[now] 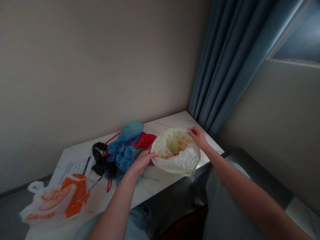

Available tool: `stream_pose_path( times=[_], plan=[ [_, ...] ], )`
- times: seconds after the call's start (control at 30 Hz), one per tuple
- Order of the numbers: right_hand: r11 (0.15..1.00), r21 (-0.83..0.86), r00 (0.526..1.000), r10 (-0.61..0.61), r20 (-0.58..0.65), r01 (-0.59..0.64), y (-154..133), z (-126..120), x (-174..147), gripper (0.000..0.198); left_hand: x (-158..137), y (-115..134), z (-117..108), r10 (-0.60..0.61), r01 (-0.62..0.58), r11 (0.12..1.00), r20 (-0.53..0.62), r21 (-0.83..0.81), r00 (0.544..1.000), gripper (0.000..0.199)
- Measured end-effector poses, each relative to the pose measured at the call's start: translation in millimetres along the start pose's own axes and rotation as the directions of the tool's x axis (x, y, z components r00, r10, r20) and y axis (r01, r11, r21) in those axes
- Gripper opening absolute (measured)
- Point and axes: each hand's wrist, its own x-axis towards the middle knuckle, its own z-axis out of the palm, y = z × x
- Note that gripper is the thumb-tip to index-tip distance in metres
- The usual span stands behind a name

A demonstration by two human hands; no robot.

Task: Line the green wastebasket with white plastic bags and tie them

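Nearest, below the hands, the person's legs (225, 206) are cut off by the lower edge, and the space between them is too dark to make out. The left hand (143, 160) grips the near-left rim of a white plastic bag (185, 163), thumb on top, most of its fingers hidden; the right hand (198, 137) pinches the rim at the far right. Between the hands the bag's mouth gapes, showing orange print inside that is too small to read; its bottom is out of sight. Left of the left hand, an orange-and-white bag (62, 198) lies over part of a printed sheet (75, 168), whose lines are illegible. Just beyond the left hand, blue plastic bags (125, 155), partly covered by the forearm, are tangled with a black bag (100, 158) and a red bag (145, 140), so their number is unclear. Behind the hands, the white table (165, 122) meets a plain wall (100, 66); beyond the right hand hangs a blue curtain (220, 66), its top cut off.
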Motion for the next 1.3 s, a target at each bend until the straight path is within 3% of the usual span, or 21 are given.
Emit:
stream_pose_path(
  times=[0.13, 0.27, 0.37, 0.47, 0.57, 0.67, 0.77, 0.87, 1.03, 1.13, 1.2, 1.3],
  plan=[
    [0.980, 0.178, 0.987, 0.059, 0.147, -0.086, -7, 4, 0, 0.032, -3, -2, -3, -0.048, 0.045, 0.999, 0.116, 0.031, 0.992, 0.034],
    [0.960, 0.264, 0.974, 0.037, 0.222, -0.097, -13, 6, -2, 0.029, -10, 2, -8, -0.085, 0.064, 0.993, 0.233, 0.096, 0.969, 0.040],
    [0.965, 0.245, 0.983, 0.050, 0.177, -0.093, -14, 7, -1, 0.025, -11, 4, -13, -0.126, 0.085, 0.983, 0.267, 0.160, 0.955, 0.045],
    [0.988, 0.127, 0.995, 0.082, 0.060, -0.089, -9, 5, 7, 0.020, -5, 2, -19, -0.191, 0.147, 0.970, 0.237, 0.192, 0.952, 0.062],
    [0.990, 0.015, 0.990, 0.143, -0.013, -0.142, -4, 1, 21, 0.018, 9, -5, -24, -0.235, 0.224, 0.969, 0.107, 0.104, 0.966, 0.073],
    [0.969, -0.037, 0.969, 0.246, 0.028, -0.245, 1, -3, 34, 0.023, 27, -10, -24, -0.208, 0.206, 0.976, -0.015, -0.070, 0.978, 0.067],
    [0.940, -0.074, 0.918, 0.340, 0.205, -0.332, 3, -4, 39, 0.029, 42, -9, -16, -0.138, 0.135, 0.958, 0.006, -0.253, 0.990, 0.055],
    [0.946, -0.144, 0.894, 0.320, 0.313, -0.289, 3, 0, 40, 0.024, 53, -6, -6, -0.048, 0.070, 0.929, 0.068, -0.364, 0.997, 0.042],
    [0.959, -0.285, 0.973, 0.073, 0.217, -0.008, 0, 11, 40, 0.011, 62, -4, 2, 0.076, -0.105, 0.924, -0.092, -0.368, 0.993, 0.041],
    [0.959, -0.273, 0.995, -0.047, 0.092, 0.070, 0, 8, 33, 0.015, 62, -2, 4, 0.204, -0.255, 0.912, -0.184, -0.321, 0.962, 0.046],
    [0.975, -0.221, 0.999, -0.027, -0.041, 0.017, 2, -2, 21, 0.022, 60, -1, 6, 0.262, -0.315, 0.911, -0.218, -0.264, 0.940, 0.046],
    [0.970, -0.089, 0.960, 0.206, -0.187, -0.226, 4, -23, -12, 0.027, 57, 1, 9, 0.315, -0.366, 0.904, -0.235, -0.221, 0.919, 0.042]
  ],
)
